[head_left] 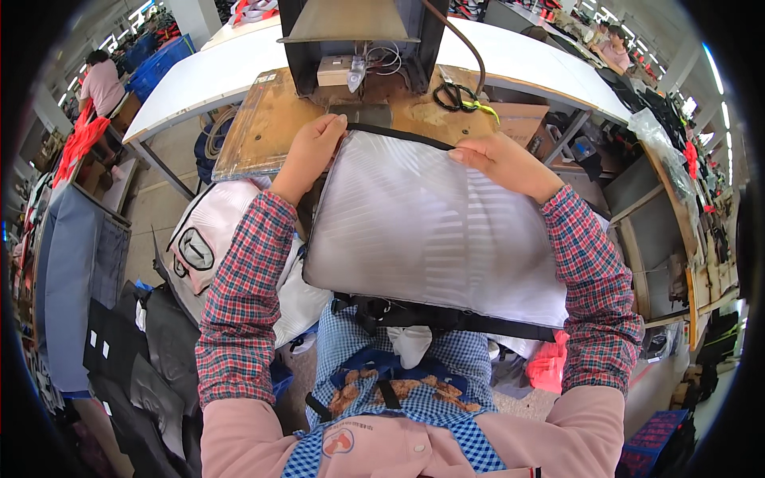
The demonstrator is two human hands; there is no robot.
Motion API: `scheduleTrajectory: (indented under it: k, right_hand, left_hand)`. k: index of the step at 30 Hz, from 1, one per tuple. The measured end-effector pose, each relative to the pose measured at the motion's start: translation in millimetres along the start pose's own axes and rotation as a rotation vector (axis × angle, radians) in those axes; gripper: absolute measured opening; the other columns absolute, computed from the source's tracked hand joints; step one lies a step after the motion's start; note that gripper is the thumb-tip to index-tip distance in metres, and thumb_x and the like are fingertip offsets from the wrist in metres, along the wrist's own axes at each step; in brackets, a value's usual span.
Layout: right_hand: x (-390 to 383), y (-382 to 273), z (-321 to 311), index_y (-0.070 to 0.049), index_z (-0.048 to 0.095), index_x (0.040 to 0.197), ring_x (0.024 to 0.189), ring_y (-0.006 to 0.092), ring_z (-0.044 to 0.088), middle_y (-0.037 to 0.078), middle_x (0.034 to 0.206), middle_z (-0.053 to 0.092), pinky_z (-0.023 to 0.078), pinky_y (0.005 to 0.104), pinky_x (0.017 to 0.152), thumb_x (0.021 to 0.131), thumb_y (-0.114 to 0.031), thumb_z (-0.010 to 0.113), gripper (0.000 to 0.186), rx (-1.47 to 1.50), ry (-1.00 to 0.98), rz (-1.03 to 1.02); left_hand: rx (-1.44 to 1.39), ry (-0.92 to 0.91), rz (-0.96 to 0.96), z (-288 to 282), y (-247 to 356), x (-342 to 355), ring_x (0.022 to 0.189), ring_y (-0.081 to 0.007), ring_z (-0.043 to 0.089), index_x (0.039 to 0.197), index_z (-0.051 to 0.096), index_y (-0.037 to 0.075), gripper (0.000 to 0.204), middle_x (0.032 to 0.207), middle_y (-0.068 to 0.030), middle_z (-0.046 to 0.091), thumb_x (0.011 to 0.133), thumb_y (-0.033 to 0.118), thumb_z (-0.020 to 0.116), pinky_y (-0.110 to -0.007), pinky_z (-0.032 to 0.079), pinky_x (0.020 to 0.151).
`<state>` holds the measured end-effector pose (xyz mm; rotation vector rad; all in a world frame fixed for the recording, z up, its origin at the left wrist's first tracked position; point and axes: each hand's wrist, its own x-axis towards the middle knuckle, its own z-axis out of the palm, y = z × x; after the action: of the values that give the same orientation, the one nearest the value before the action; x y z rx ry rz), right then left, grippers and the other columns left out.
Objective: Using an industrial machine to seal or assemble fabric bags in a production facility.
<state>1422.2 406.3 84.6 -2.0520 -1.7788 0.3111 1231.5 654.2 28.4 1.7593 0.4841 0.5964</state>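
White panel (422, 231) hiding plenty.
From where I stand, some fingers of the left hand (314, 153) and right hand (506, 162) are out of sight behind it, and it covers part of the lap and the near side of the wooden table (253, 119). Its right side slips behind the right sleeve (596, 287), which also seems to hide some red cloth (548, 364). The machine (351, 30) is cut off at the top. The badge (339, 442) lettering is too small to read, and the far worker's (613, 54) handiwork is too tiny to tell.
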Motion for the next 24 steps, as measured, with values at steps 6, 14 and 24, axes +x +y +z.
scheduleTrajectory:
  k: [6, 14, 24]
  right_hand:
    - [21.0, 17.4, -5.2, 0.001, 0.059, 0.096, 0.068, 0.0238, 0.053, 0.015, 0.074, 0.056, 0.045, 0.0331, 0.067, 0.099, -0.031, 0.051, 0.033, 0.033, 0.021, -0.078]
    - [43.6, 37.0, -5.5, -0.001, 0.061, 0.097, 0.073, 0.0213, 0.053, 0.012, 0.077, 0.058, 0.045, 0.0331, 0.074, 0.097, -0.035, 0.053, 0.035, 0.053, 0.014, -0.002]
    - [53.4, 36.2, -12.7, 0.004, 0.059, 0.101, 0.07, 0.0157, 0.049, 0.011, 0.075, 0.057, 0.045, 0.0286, 0.071, 0.1, -0.031, 0.05, 0.037, 0.062, 0.025, 0.028]
  left_hand:
    - [-0.258, -0.035, -0.226, -4.5, 1.5, 25.7, 0.052, -0.0052, 0.037, 0.081, 0.058, 0.009, 0.026, 0.065, 0.0053, 0.046, 0.094, 0.03, 0.052, -0.021, 0.031, 0.047]
    - [-0.401, 0.01, -0.179, -0.8, -8.0, 55.1, 0.056, -0.0061, 0.04, 0.078, 0.058, 0.009, 0.021, 0.066, 0.0047, 0.048, 0.093, 0.025, 0.054, -0.022, 0.031, 0.05]
    - [-0.419, 0.008, -0.076, -4.1, -6.2, 71.2, 0.07, -0.0084, 0.047, 0.083, 0.062, 0.003, 0.019, 0.077, 0.0006, 0.057, 0.092, 0.016, 0.052, -0.022, 0.038, 0.065]
